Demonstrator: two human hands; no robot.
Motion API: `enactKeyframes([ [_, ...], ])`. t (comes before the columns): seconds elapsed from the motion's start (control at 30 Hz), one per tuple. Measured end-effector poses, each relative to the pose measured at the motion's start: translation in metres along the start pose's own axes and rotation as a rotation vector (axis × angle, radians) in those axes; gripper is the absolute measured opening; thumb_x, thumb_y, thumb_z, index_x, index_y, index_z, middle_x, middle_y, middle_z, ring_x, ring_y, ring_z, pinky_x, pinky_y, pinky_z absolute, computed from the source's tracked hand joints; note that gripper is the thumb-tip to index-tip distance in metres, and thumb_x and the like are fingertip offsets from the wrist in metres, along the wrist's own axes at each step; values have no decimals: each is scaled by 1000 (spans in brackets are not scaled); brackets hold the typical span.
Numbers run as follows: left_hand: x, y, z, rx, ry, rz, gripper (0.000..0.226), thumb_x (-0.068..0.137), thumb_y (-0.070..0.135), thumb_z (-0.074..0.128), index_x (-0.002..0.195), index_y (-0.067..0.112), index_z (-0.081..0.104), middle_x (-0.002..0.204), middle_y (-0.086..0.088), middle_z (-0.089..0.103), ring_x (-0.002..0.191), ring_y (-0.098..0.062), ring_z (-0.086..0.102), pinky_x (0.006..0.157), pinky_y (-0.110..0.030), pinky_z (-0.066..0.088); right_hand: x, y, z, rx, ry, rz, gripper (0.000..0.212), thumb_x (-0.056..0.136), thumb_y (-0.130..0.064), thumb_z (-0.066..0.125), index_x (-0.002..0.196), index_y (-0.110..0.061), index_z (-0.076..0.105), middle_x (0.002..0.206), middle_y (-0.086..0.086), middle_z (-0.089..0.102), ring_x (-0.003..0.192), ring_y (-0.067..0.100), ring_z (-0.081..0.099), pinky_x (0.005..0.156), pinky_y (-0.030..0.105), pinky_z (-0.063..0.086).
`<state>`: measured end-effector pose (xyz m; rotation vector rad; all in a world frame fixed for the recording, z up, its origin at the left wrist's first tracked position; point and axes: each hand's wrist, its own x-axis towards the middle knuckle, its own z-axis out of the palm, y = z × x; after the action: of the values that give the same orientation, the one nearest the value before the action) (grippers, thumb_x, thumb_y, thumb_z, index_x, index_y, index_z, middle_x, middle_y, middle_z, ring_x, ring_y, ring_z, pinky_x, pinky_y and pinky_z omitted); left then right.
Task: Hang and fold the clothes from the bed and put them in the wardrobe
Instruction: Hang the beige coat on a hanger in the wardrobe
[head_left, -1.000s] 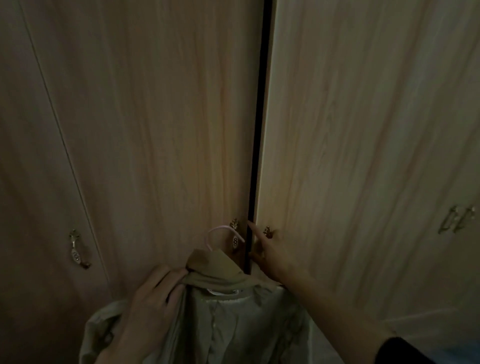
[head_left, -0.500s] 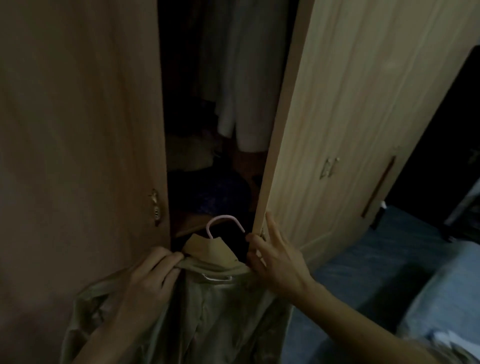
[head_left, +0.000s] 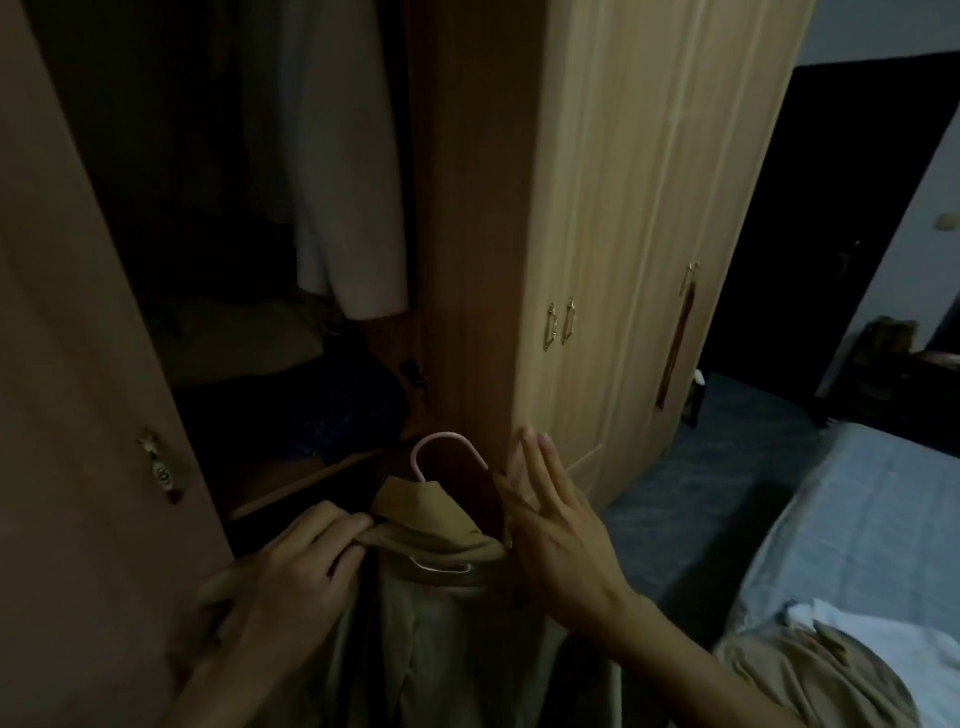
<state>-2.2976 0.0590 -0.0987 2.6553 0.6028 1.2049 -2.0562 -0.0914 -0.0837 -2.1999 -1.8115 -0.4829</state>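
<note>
I am holding the tan garment (head_left: 415, 597) on its pink hanger (head_left: 447, 457) in front of the open wardrobe (head_left: 623, 208): my left hand (head_left: 296, 571) is gripping the fabric at the shoulder, fingers curled round it, while my right hand (head_left: 556, 530) is spread flat, fingers straight, at the edge of the right door (head_left: 467, 260). I judge this the hanging step. Next I am needing to lift the hook up to the rail, which is hidden in the dark beside the pale coat (head_left: 348, 182). More clothes (head_left: 810, 670) are lying at the bed's (head_left: 857, 519) near edge.
</note>
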Motion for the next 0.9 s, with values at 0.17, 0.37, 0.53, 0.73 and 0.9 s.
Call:
enactKeyframes([
  [0.17,13,32,19,-9,5,-7,28,90,25,49,99,9,69,93,8,57,84,-2,54,75,-14,42,-4,47,-9,77,-58,67,79,98,-40,43,153,-28,-13,149,-7,-47,143,18,-32,116,38,-8],
  [0.37,33,58,37,10,-3,-5,31,91,27,47,100,8,70,93,6,57,83,-5,55,75,-16,43,1,83,-19,202,-57,165,93,96,-41,51,150,-26,-24,153,0,-39,145,15,-20,119,35,-1],
  [0.53,43,76,47,18,64,-18,32,90,27,48,98,6,71,93,3,60,85,-9,57,76,-25,46,12,118,-15,263,-62,204,99,94,-49,53,152,-21,-22,158,3,-31,148,18,-1,115,31,8],
  [0.73,47,82,45,36,84,-37,32,89,27,48,98,7,70,92,4,60,85,-6,54,77,-15,41,10,129,-18,328,-111,142,94,94,-53,50,151,-28,-22,155,-7,-36,149,18,3,118,35,16],
  [0.9,50,80,38,66,133,-45,30,89,25,48,99,7,70,93,6,57,86,-3,52,80,-9,36,0,108,-24,396,-4,99,78,95,-57,42,153,-39,-7,158,-13,-29,147,11,7,116,33,20],
])
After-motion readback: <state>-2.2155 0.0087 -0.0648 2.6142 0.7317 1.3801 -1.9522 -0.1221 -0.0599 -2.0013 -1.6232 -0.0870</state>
